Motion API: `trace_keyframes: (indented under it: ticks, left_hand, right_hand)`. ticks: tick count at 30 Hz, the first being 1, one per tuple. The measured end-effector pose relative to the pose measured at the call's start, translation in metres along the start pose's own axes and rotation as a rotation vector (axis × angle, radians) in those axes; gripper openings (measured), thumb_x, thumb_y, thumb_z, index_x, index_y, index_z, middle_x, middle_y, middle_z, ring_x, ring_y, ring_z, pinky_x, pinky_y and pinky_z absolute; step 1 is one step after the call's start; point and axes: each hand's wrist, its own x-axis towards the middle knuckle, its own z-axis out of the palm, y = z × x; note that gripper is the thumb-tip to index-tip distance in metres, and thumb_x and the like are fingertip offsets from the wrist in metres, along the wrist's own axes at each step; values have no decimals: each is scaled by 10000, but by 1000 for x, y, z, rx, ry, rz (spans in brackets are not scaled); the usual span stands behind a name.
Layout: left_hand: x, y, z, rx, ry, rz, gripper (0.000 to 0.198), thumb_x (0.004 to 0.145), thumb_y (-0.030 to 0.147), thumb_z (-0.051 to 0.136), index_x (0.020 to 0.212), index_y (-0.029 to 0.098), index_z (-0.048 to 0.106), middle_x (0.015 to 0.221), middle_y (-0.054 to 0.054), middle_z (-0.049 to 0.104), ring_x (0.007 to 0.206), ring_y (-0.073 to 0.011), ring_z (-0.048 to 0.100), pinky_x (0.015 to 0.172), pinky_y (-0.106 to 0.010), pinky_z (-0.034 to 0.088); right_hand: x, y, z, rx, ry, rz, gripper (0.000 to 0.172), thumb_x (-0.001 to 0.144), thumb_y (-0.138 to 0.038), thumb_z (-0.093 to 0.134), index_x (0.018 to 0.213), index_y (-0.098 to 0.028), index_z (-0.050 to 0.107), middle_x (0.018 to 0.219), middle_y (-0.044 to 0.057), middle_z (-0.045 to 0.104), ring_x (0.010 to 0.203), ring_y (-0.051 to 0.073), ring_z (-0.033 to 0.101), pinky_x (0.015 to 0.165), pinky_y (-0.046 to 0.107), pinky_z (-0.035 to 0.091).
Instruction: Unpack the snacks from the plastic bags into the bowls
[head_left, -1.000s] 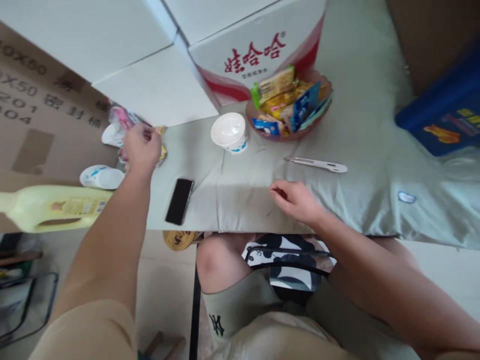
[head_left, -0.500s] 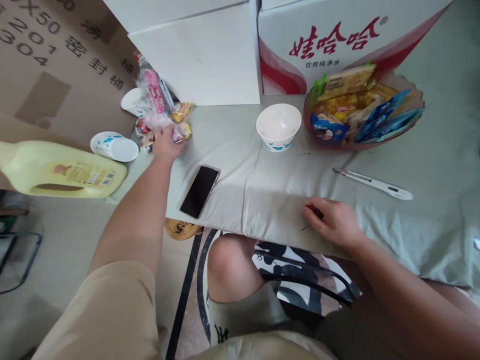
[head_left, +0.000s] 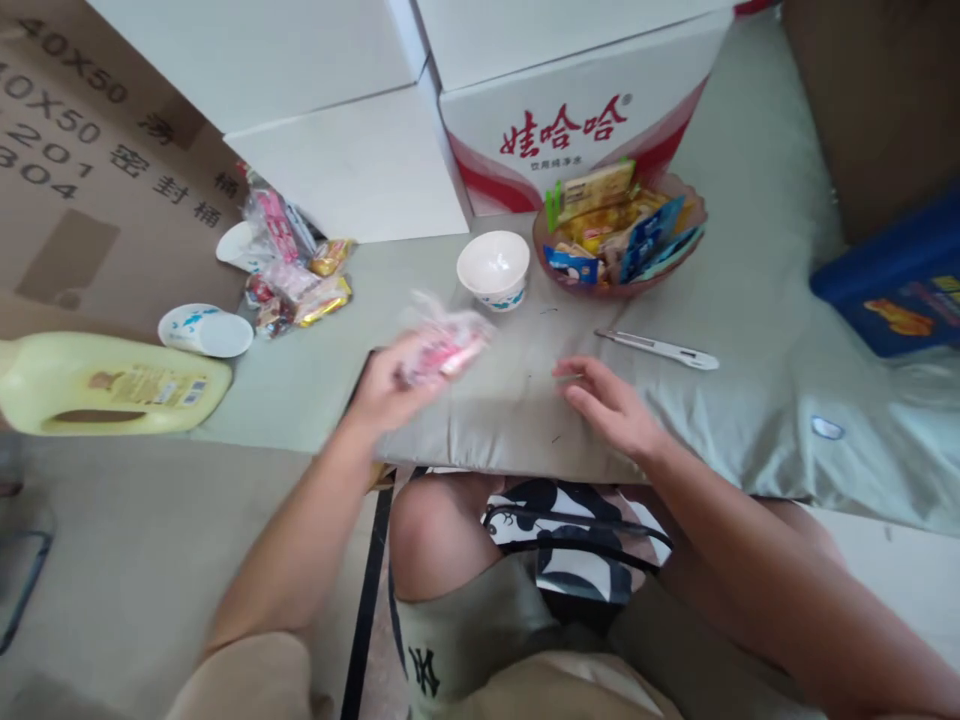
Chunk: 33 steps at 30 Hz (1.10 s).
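My left hand (head_left: pixel 394 385) is closed on a clear plastic packet with pink and white contents (head_left: pixel 448 348), blurred by motion; its exact kind cannot be read. The packet hangs over the cloth, left of and below a white paper bowl (head_left: pixel 495 268) with a blue pattern. My right hand (head_left: pixel 606 395) rests above the cloth near the table's front edge, fingers apart and slightly curled, with nothing in it. A white utility knife (head_left: pixel 660 348) lies just beyond it. Most of a phone (head_left: pixel 363 376) is hidden behind my left hand.
A pink glass bowl of snack packets (head_left: pixel 551 262) stands before white cartons (head_left: pixel 352 180). Wrapped snacks (head_left: pixel 324 300) lie at the left beside two tipped paper cups (head_left: pixel 206 330). A yellow jug (head_left: pixel 112 385) lies at the left edge; a blue container (head_left: pixel 892 275) stands at right.
My left hand has come from the snack pile toward the middle, carrying the pink-and-white packet. My right hand has lifted and uncurled its fingers. The view has shifted to the right.
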Motion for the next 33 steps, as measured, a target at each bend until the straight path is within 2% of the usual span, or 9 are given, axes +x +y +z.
trace_keyframes:
  ticks: [4, 7, 10, 15, 18, 23, 25, 29, 33]
  left_hand:
    - [15, 41, 107, -282, -330, -11, 407, 674, 253, 884, 1074, 289, 819, 1404, -111, 677, 1292, -367, 656, 1116, -515, 522]
    - [21, 36, 157, -534, -148, -212, 611, 624, 256, 934, 1201, 310, 740, 1499, -103, 583, 1300, -352, 640, 1024, -464, 574]
    - [23, 22, 181, -764, 3, -443, 783, 625, 295, 962, 1317, 391, 608, 1474, -56, 571, 1092, -232, 710, 956, -404, 592]
    - [37, 22, 201, -1033, -84, -560, 775, 603, 433, 978, 1288, 371, 621, 1459, -45, 610, 1241, -234, 661, 1040, -380, 561]
    - [43, 25, 207, -1049, -15, -461, 832, 546, 502, 1004, 1266, 316, 631, 1394, -78, 667, 1305, -256, 642, 1113, -377, 512]
    - [47, 15, 191, -973, 239, -530, 590, 655, 477, 961, 1098, 306, 610, 1029, -4, 761, 978, -202, 751, 954, -358, 569]
    - [49, 8, 181, -965, 306, -558, 552, 654, 467, 958, 1026, 292, 591, 925, 8, 758, 907, -206, 755, 879, -352, 578]
    - [52, -7, 168, -949, 444, -559, 614, 575, 397, 993, 1035, 290, 602, 917, 17, 755, 879, -189, 739, 836, -324, 565]
    - [48, -14, 164, -989, 369, -561, 442, 640, 394, 952, 934, 237, 663, 963, -10, 764, 964, -185, 738, 928, -324, 561]
  right_hand:
    - [1, 1, -17, 387, 93, -54, 482, 898, -549, 570, 1260, -233, 601, 1281, 122, 719, 1094, 246, 710, 916, 395, 577]
    - [-2, 7, -33, 302, 253, -2, 395, 828, -498, 666, 1092, -204, 674, 1060, 83, 752, 953, 232, 705, 899, 390, 565]
    - [-3, 15, -46, 130, 487, -5, 306, 825, -405, 641, 1044, -195, 684, 1088, 101, 740, 1006, 242, 691, 964, 419, 543]
    - [2, 18, -49, -335, 634, -164, 255, 879, -238, 568, 1091, -232, 710, 1314, 143, 657, 1259, 295, 601, 1089, 494, 491]
    - [7, 13, -38, -576, 548, -289, 301, 933, -221, 568, 1177, -266, 738, 1391, 129, 617, 1325, 328, 532, 1153, 557, 437]
    - [8, 6, -28, -566, 254, -468, 355, 969, -327, 554, 1282, -291, 719, 1390, 119, 627, 1320, 330, 542, 1144, 556, 441]
    - [6, 5, -36, -514, 226, -424, 357, 987, -332, 502, 1264, -271, 717, 1293, 133, 667, 1220, 307, 605, 1081, 514, 477]
    - [1, 9, -63, -710, 475, -95, 367, 956, -321, 522, 1244, -191, 708, 1241, 196, 673, 1174, 358, 595, 1021, 529, 446]
    - [-3, 18, -78, -904, 478, 138, 382, 916, -327, 560, 1223, -153, 706, 1341, 228, 637, 1264, 440, 517, 1015, 582, 394]
